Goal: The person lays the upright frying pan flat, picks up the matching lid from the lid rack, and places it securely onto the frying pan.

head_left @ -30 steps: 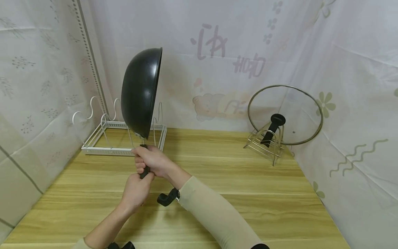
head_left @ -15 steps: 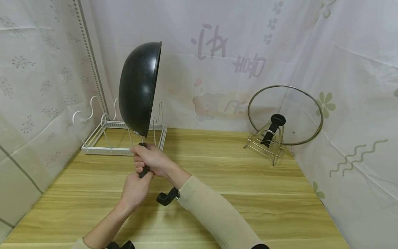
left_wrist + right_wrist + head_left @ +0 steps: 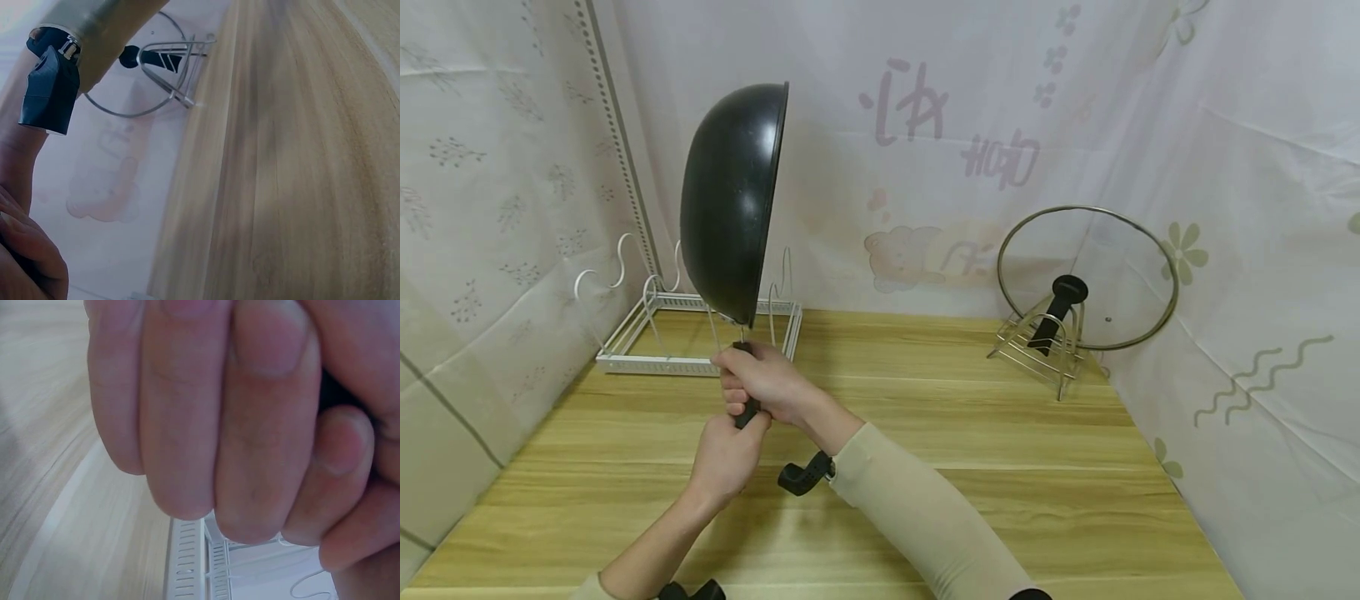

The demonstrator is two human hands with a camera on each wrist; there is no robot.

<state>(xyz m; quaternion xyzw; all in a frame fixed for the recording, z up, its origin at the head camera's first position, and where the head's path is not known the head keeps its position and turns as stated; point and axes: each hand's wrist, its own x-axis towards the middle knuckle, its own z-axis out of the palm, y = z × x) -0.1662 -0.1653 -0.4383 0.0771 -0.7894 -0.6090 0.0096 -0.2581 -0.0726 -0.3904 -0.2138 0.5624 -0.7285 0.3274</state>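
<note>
A black wok [image 3: 730, 204] is held up on its edge, its rounded underside facing left and its rim toward the right. Its dark handle [image 3: 747, 413] points down, and both hands grip it. The right hand [image 3: 769, 383] wraps the upper part close below the pan. Lower down, the left hand [image 3: 727, 454] holds the handle's end. Curled fingers [image 3: 262, 444] fill the right wrist view. Behind the wok, overlapped by it in the head view, stands a white metal rack [image 3: 658, 365] with curved wire dividers.
At the back right, a glass lid [image 3: 1120, 283] with a metal rim and black knob leans in a small wire stand [image 3: 1060, 367]. Patterned curtains [image 3: 940, 200] hang behind and along both sides of the wooden table [image 3: 925, 433].
The wok has risen steadily and shifted slightly left, with both hands keeping their grip on the handle. The rack and the lid have stayed in place.
</note>
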